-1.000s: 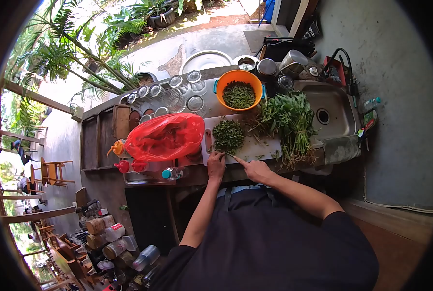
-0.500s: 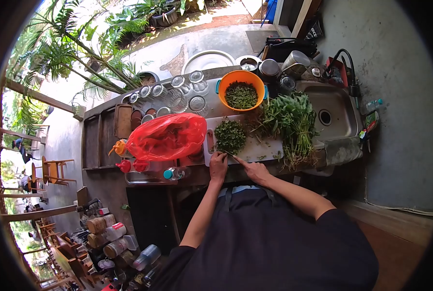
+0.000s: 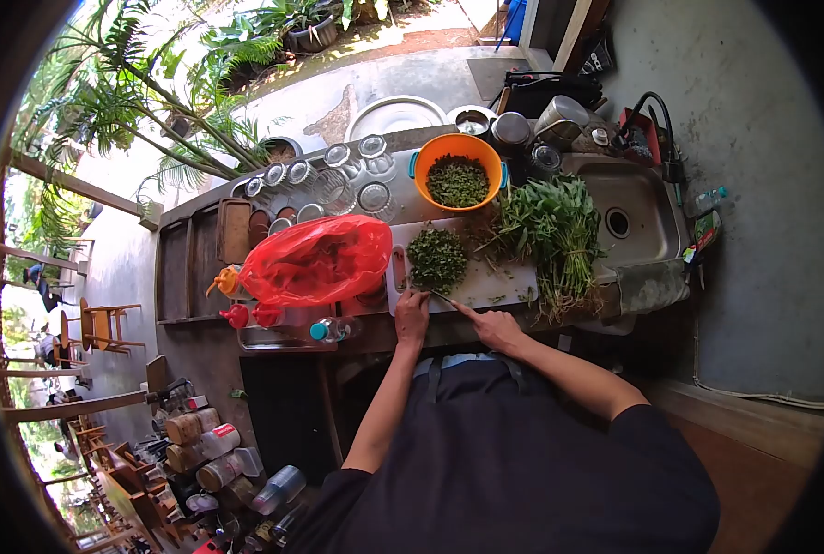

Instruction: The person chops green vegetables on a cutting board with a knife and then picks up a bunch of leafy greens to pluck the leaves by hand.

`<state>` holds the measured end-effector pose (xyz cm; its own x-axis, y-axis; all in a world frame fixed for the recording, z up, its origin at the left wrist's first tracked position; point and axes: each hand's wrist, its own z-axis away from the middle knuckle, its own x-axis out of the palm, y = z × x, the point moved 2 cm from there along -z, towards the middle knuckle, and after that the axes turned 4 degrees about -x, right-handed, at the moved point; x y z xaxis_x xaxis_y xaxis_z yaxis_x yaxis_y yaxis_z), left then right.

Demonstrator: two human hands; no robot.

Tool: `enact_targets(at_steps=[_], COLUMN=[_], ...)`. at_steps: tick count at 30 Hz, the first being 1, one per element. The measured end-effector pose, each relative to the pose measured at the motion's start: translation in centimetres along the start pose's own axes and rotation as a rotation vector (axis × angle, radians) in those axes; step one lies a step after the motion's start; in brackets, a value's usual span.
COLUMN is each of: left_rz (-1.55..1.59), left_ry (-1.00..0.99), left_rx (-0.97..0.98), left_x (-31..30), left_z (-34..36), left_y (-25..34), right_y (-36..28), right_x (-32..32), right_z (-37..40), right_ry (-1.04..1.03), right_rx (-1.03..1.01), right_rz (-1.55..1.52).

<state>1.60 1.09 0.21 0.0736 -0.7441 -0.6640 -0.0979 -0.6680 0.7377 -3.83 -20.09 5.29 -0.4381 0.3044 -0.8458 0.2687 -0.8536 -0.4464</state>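
The right hand [image 3: 497, 331] had its fingers closed around a knife [image 3: 448, 300], its blade angled toward the left hand [image 3: 412, 319]. The left fingers were bunched at the white cutting board's [image 3: 477, 294] near edge; whether they pinched any stems could not be made out. Just beyond both hands, on the board, sat a pile of chopped greens [image 3: 436, 258], with a rooted bunch [image 3: 564, 235] at the right end. Careful knife work here seemed to call for tucked left fingertips, knuckles facing the blade, and short, controlled strokes.
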Motion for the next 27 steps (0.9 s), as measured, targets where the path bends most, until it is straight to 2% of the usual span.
enact_targets(at_steps=[2,5,8,27], left_rz=[0.001,0.014,0.025,-0.004], left_ry=[-0.008,-0.032,-0.063,-0.025], left_rx=[-0.003,-0.043,-0.11,-0.056], left_x=[0.1,0.2,0.3,0.6], left_z=[-0.1,-0.2,-0.3,-0.2], left_y=[0.0,0.1,0.3,0.3], right_y=[0.0,0.2,-0.6,-0.6], right_x=[-0.7,-1.2,-1.9,1.4], right_z=[0.5,0.5,0.0,-1.3], right_ry=[-0.055,0.008,-0.018,0.018], right_rx=[0.018,-0.016,0.0,0.052], right_rz=[0.014,0.021,0.001,-0.034])
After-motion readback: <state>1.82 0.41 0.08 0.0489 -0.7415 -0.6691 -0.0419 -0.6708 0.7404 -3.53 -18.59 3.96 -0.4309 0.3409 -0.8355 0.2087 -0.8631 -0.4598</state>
